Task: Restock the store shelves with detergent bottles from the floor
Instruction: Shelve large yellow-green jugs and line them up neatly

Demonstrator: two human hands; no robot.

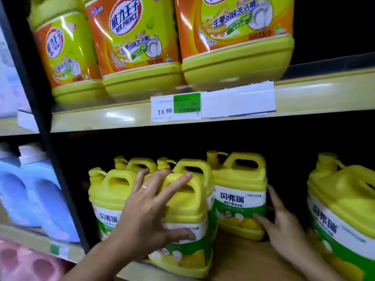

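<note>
Head view: spread-fingered left hand (146,216) presses front bottle (187,206), spread-fingered right hand (284,228) touches rear bottle (240,180).

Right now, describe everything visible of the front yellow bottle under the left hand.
The front yellow bottle is plastic-looking, with a loop handle and a white-and-green label showing lemons. It stands at the front edge of the lower shelf. The left hand lies over it, fingers on the handle, thumb on the label.
</note>
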